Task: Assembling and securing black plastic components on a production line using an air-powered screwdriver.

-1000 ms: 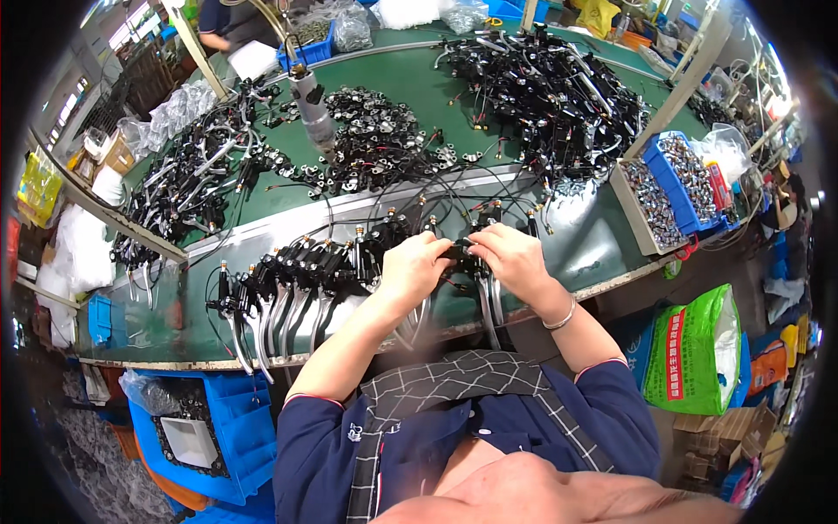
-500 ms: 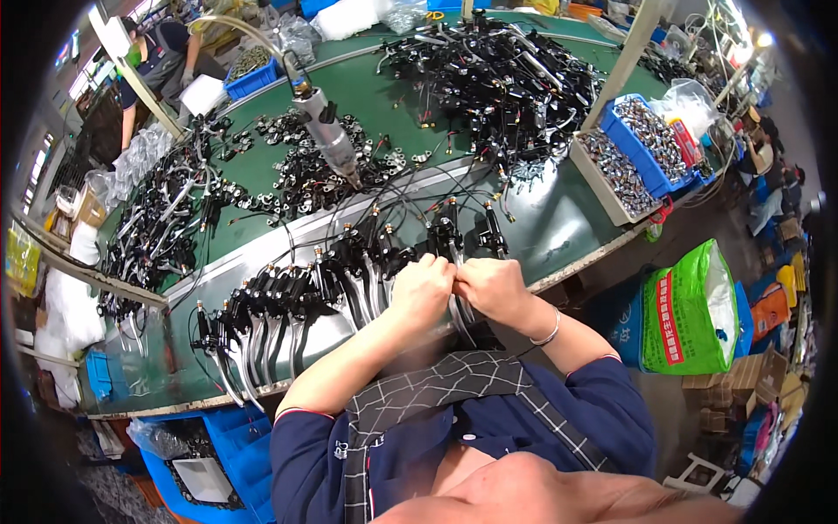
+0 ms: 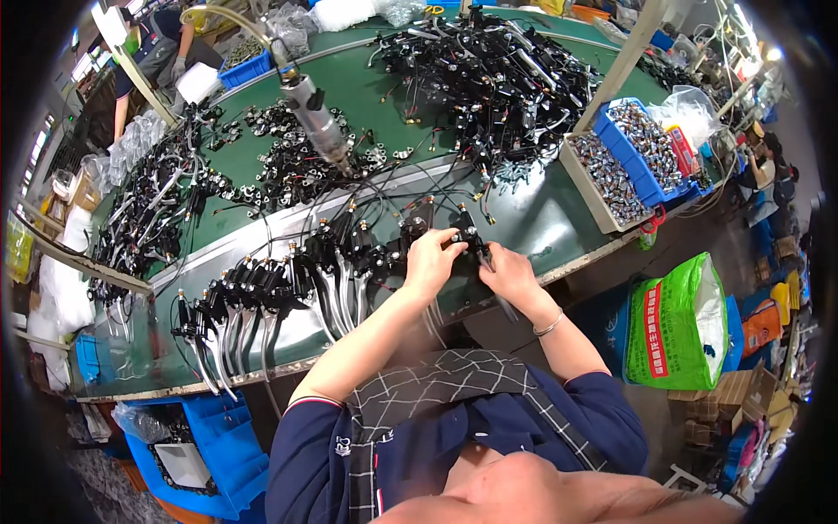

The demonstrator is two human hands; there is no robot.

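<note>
Grasping the black lever assembly [image 3: 469, 234], left hand [image 3: 429, 264] and right hand [image 3: 510, 278] share it! Wire ends [image 3: 491, 219] just beyond it could snag, twisting it.

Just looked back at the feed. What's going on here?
A person stands at a green bench, working on a black lever assembly. The right hand grips it by its lever side, while the fingertips of the left hand are at its black body. Left of the hands, a row of similar assemblies lies along the near edge. A grey tool hangs beyond.
</note>
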